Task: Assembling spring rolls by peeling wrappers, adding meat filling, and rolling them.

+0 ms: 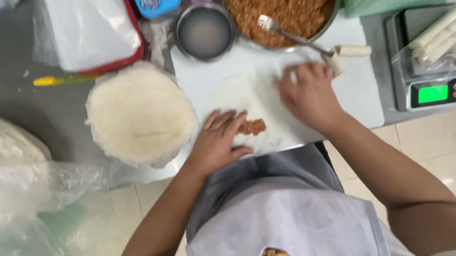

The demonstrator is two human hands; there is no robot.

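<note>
A thin white wrapper sheet lies flat on the white cutting board, with a small heap of brown minced filling on its near part. My left hand rests palm down on the wrapper's near left side, fingertips touching the filling. My right hand presses flat on the wrapper's right side, fingers spread toward the far edge. Neither hand holds anything.
A stack of round wrappers sits left of the board. Behind are a small metal bowl of cloudy liquid and a large bowl of brown filling with a fork. One rolled piece lies nearby; a scale carries several rolls.
</note>
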